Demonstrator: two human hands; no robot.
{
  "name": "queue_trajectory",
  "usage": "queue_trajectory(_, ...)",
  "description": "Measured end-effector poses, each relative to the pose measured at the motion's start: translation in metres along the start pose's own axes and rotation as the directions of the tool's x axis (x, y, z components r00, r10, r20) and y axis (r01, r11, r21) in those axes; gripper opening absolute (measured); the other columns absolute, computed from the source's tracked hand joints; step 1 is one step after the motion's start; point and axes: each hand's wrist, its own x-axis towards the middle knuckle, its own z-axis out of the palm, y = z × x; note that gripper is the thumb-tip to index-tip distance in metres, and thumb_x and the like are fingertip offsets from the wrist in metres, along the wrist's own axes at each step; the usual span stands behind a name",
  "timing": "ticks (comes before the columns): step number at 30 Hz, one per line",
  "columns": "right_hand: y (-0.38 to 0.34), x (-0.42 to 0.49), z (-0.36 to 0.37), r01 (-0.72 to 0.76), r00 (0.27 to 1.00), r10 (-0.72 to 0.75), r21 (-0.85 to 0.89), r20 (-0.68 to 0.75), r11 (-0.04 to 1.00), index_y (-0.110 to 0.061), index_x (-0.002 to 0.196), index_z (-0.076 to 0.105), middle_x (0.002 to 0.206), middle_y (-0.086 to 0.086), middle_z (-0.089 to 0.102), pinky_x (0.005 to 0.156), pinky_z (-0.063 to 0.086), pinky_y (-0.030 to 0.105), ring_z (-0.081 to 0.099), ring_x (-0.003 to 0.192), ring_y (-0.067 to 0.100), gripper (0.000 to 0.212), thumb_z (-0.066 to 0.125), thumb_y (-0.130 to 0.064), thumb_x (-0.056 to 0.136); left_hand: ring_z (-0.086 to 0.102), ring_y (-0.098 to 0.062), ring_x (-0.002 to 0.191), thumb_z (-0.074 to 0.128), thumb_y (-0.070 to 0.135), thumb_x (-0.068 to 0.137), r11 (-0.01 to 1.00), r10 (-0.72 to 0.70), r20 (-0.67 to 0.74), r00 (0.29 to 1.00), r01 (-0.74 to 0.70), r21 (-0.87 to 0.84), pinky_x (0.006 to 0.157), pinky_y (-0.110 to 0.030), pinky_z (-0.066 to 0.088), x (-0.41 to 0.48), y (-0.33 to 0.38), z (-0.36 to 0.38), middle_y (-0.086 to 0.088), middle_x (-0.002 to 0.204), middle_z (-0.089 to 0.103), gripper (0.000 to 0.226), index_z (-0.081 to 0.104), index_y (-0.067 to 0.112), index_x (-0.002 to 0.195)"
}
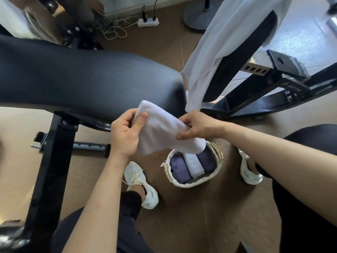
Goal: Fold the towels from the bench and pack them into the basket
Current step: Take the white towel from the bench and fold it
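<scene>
Three rolled towels (191, 166) already sit in the basket (218, 156); both hands, left (124, 133) and right (197, 125), grasp a white towel (160, 128); another towel (224, 39) hangs far right, unfolded.

Bright daylight indoors, wide-angle view, soft focus.
Glare washes out the pale floor (300, 33) at upper right; sheen runs along the black bench pad (82, 77). Straight lines bow toward the edges. Lower-left corner blurs. Shadows under the hands faint, soft-edged.

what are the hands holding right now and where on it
Both hold a folded white towel above the basket: the left hand grips its upper left end, the right hand pinches its right edge.
</scene>
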Motion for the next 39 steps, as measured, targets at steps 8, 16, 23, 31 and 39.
queue_trajectory(8,0.018,-0.001,-0.001,-0.082,0.996,0.077,-0.105,-0.055,0.991,-0.017,0.073,0.069,0.061,-0.011,0.055,0.056,0.037,0.016,0.048,0.057,0.0,0.017,0.084,-0.02,0.078,0.054,-0.005,0.07,0.064,0.031,0.1,1.0,-0.013,-0.191,0.981,0.018,0.024,0.062,-0.026,0.046,-0.001,0.002,-0.023,0.009,0.074,0.062,0.017,0.068,0.028,0.084)
queue_trajectory(16,0.027,-0.009,-0.014,-0.2,0.976,0.192,-0.074,-0.1,0.977,-0.017,0.086,0.074,0.076,-0.004,0.068,0.064,0.045,0.014,0.059,0.073,0.01,0.006,0.078,-0.02,0.088,0.039,0.002,0.056,0.06,0.026,0.103,0.972,-0.182,-0.396,0.9,0.225,0.063,0.055,-0.015,0.034,-0.006,-0.026,-0.04,0.006,0.064,0.044,0.037,0.055,0.009,0.071)
queue_trajectory(23,0.024,-0.004,-0.008,-0.322,0.859,0.456,0.445,-0.234,0.835,-0.011,0.086,0.068,0.09,0.013,0.068,0.08,0.054,0.038,0.06,0.085,0.02,0.024,0.07,-0.033,0.095,0.037,-0.007,0.054,0.056,0.027,0.104,0.885,-0.171,-0.503,0.847,0.356,0.299,0.05,-0.023,0.029,-0.01,-0.037,-0.043,0.002,0.06,0.039,0.047,0.038,0.014,0.063)
queue_trajectory(31,0.01,-0.01,-0.022,-0.242,0.868,0.482,0.747,-0.118,0.619,-0.002,0.122,0.067,0.113,0.014,0.073,0.083,0.06,0.036,0.07,0.095,0.024,0.026,0.063,-0.011,0.098,0.047,-0.027,0.075,0.048,0.033,0.107,0.816,-0.207,-0.484,0.85,0.423,0.394,0.066,-0.034,0.029,-0.011,-0.044,-0.039,-0.001,0.072,0.051,0.037,0.046,0.013,0.075)
queue_trajectory(39,-0.003,-0.01,-0.023,-0.126,0.775,0.508,0.696,-0.376,0.707,-0.002,0.101,0.071,0.093,0.01,0.072,0.069,0.059,0.032,0.068,0.082,0.022,0.008,0.068,-0.007,0.095,0.038,-0.014,0.06,0.053,0.036,0.104,0.913,-0.301,-0.455,0.838,0.391,0.116,0.056,-0.034,0.032,-0.003,-0.038,-0.034,0.002,0.064,0.044,0.043,0.043,0.017,0.067)
